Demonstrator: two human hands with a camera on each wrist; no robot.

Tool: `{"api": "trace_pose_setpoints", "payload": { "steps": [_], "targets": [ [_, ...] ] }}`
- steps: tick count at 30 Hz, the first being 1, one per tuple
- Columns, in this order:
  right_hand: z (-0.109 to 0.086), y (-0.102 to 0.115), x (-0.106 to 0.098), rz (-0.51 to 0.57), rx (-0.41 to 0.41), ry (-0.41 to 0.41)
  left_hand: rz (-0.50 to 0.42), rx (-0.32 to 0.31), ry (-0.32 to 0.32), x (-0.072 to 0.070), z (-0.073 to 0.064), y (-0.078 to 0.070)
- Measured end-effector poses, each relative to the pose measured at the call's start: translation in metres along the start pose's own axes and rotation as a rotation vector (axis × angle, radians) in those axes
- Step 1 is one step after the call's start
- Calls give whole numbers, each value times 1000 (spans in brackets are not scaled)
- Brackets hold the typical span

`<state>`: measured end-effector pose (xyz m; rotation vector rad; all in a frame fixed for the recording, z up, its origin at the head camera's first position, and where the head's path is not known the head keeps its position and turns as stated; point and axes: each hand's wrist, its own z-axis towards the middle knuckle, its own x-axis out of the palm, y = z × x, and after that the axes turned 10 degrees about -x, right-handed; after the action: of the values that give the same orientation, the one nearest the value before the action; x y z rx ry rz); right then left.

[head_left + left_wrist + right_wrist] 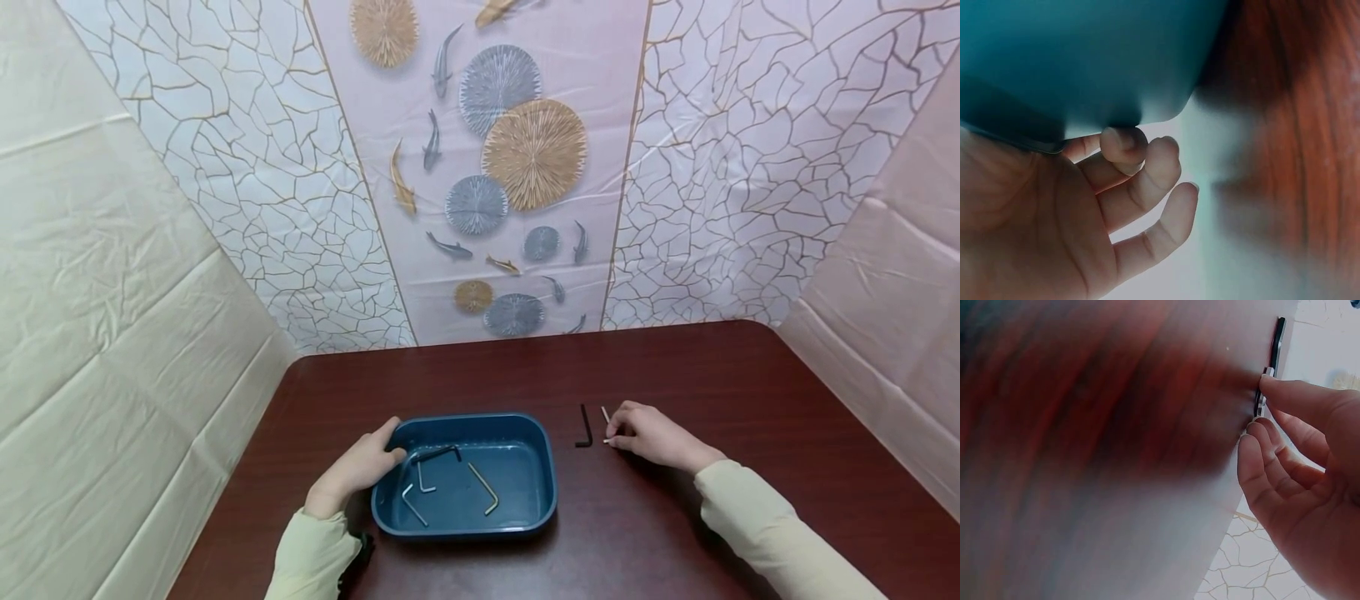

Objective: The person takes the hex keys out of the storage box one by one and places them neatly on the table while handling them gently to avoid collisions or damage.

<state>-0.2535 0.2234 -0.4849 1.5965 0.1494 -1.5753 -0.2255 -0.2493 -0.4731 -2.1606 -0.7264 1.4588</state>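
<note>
My left hand (pixel 358 463) grips the rim of a blue tray (pixel 462 534) at its left end, the thumb reaching over the edge. In the left wrist view the curled fingers (pixel 1141 187) lie against the tray's outer wall (pixel 1129 56). Inside it rest a black hex key (pixel 437 453), a gold-coloured hex key (pixel 484 487) and silver hex keys (pixel 414 505). Right of the tray, my right hand (pixel 660 435) pinches a silver hex key (pixel 605 413) at the table surface, partly hidden by the fingers. A black hex key (pixel 587 425) lies just left of that hand.
The dark red-brown table (pixel 675 358) extends around the tray. A patterned fabric backdrop (pixel 502 275) stands along its far edge, and pale cloth walls (pixel 150 333) rise at both sides. Something black (pixel 362 557) sits by the left wrist.
</note>
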Motion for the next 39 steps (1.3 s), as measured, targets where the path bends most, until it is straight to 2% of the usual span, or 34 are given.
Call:
{"api": "trace_pose_setpoints", "payload": {
  "steps": [21, 29, 39],
  "targets": [
    [1, -2, 2, 27, 21, 14, 5, -14, -1, 2, -1, -1],
    [0, 1, -1, 27, -34, -15, 22, 13, -11, -1, 0, -2],
    [0, -2, -5, 67, 19, -28, 10, 9, -8, 1, 1, 0]
  ]
}}
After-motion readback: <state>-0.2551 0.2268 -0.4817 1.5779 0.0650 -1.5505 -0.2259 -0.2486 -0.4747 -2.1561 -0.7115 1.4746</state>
